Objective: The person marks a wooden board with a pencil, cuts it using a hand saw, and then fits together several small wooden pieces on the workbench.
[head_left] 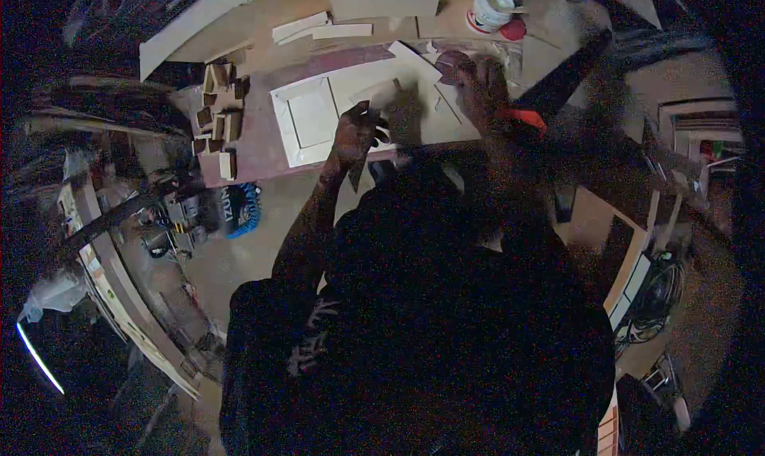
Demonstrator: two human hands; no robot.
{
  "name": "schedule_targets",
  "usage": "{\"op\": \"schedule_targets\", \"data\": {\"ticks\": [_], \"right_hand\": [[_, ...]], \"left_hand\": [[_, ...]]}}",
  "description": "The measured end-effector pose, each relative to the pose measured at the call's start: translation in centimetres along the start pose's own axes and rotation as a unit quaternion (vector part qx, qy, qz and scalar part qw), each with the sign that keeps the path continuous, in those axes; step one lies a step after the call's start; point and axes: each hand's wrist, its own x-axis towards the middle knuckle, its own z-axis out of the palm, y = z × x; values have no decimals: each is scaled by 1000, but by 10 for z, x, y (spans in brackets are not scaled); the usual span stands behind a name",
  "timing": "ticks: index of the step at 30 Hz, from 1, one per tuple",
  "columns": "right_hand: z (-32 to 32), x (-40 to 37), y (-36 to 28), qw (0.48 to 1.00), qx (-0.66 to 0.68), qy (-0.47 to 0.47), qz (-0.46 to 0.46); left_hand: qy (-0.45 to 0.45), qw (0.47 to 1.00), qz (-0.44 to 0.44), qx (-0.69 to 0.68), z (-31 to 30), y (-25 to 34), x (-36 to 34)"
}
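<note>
A white panel (307,117) with a raised rectangular frame on its left part lies on the bench. Over its middle hovers my left hand (362,133), fingers loosely curled and apart, with nothing plainly in them. Beside it is a pale flat strip (373,93), partly in shadow. My right hand (486,90) is closed at the panel's right side, its fingertips on a reddish-brown round piece (454,67) that looks like a sanding disc. A narrow white strip (413,59) reaches toward that piece. Dim light hides finer detail of both hands.
Small wood blocks (219,121) are heaped at the bench's left. White offcuts (343,31) and a larger white board (386,3) lie at the back, near a white tub (492,10). An orange-red object (526,120) sits by my right forearm. A blue coiled hose (247,211) is below left.
</note>
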Motion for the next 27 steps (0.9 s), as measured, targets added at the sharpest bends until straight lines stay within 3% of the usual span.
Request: {"op": "schedule_targets", "data": {"ticks": [2, 3, 6, 9, 11, 12, 13, 15, 17, 18, 21, 24, 27], "right_hand": [[6, 8, 10, 999, 16, -40, -7], [14, 8, 15, 999, 28, -39, 0], [38, 8, 26, 1000, 12, -10, 24], [39, 16, 34, 997, -53, 51, 35], [29, 24, 40, 997, -24, 66, 27], [37, 25, 42, 974, 167, 88, 126], [48, 26, 41, 904, 350, 107, 219], [55, 21, 44, 873, 394, 138, 251], [22, 23, 31, 971, 122, 158, 134], [8, 27, 20, 963, 160, 156, 148], [-13, 25, -17, 936, 258, 145, 190], [-24, 15, -57, 891, 378, 94, 235], [-20, 7, -84, 828, 488, 8, 277]], "left_hand": [[-39, 998, 58, -6, -6, -3, 2], [-26, 988, -31, -146, -8, -2, 7], [-30, 971, -71, -226, -4, 9, 7], [7, 1000, 5, -15, 8, 21, 1], [-22, 998, 23, -63, -3, 3, 8], [-38, 995, 32, -86, -6, -2, 12], [-31, 999, 30, -31, -4, 3, 12], [-14, 996, 26, 80, 1, 14, 9], [40, 973, 15, 228, 15, 26, 15], [67, 952, 10, 300, 19, 28, 16], [36, 956, 50, 287, 8, 7, 27], [64, 976, 33, 206, 24, 23, 23], [91, 990, -76, 81, 49, 70, 2]]}}
